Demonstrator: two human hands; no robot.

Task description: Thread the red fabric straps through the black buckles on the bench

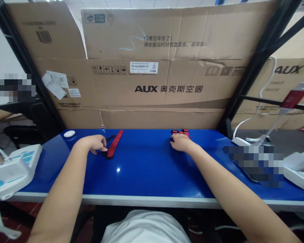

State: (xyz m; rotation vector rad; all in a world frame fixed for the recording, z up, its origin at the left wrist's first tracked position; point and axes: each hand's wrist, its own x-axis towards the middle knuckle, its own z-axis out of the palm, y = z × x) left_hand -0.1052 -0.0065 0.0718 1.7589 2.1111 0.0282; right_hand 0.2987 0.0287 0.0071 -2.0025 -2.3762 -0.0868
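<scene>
On the left of the blue table lies a red strap with black ends, slanting away from me. My left hand is at its near end, thumb and fingers closed by a small black piece; whether they grip it is hard to make out. Beside the strap is a thin black cord. Farther right, my right hand rests palm down over a red and black strap bundle, and its fingertips are partly hidden.
Cardboard stands behind the table. A white round object lies at the back left. White power strips sit at the left and right edges, near a blurred flat object. Another person sits at far left.
</scene>
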